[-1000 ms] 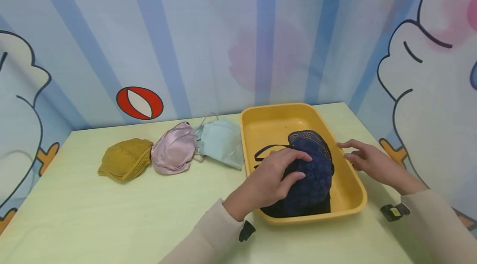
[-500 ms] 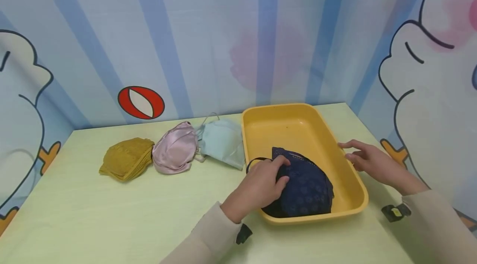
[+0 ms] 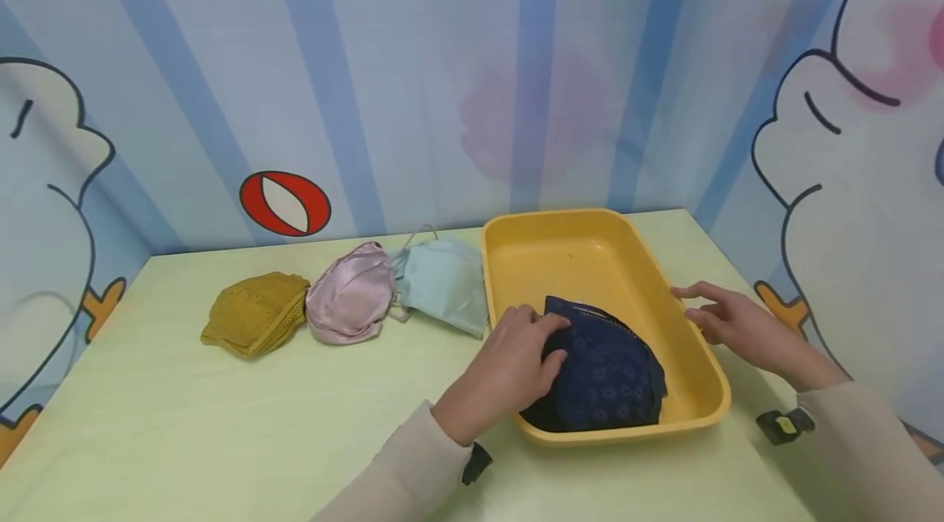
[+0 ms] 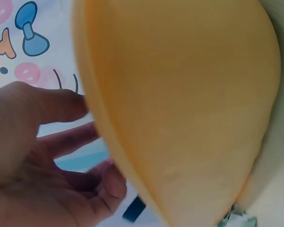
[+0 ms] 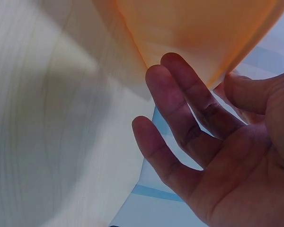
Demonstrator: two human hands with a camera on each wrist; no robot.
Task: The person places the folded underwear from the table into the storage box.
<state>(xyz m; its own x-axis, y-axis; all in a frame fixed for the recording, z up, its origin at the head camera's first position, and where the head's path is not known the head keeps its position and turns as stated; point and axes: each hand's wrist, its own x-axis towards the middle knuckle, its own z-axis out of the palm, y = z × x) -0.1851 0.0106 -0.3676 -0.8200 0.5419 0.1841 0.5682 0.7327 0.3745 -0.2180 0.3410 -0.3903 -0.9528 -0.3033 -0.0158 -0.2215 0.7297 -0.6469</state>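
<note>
A folded navy bra (image 3: pixel 608 374) with a patterned cup lies in the near part of the yellow plastic tray (image 3: pixel 711 415). At the bra's left side, my left hand (image 3: pixel 512 358) holds its edge between thumb and fingers. The left wrist view shows that hand's curled fingers (image 4: pixel 111 182) beyond the tray's side, with the bra hidden there. My right hand (image 3: pixel 745 329) touches the tray's right rim from outside. In the right wrist view, several fingers (image 5: pixel 168 94) of that hand extend loosely beneath the rim.
Left of the tray, a mustard folded bra (image 3: pixel 254 313), a pink satin one (image 3: pixel 352 294) and a pale blue one (image 3: pixel 445 284) lie in a row on the light table (image 3: pixel 295 424). A printed cloth backdrop (image 3: pixel 413 79) stands behind and at both sides.
The navy bra's lacy upper part has come down leftward, so the bra lies flatter and more compact. My left hand has shifted slightly left with it. The right hand stays at the rim.
</note>
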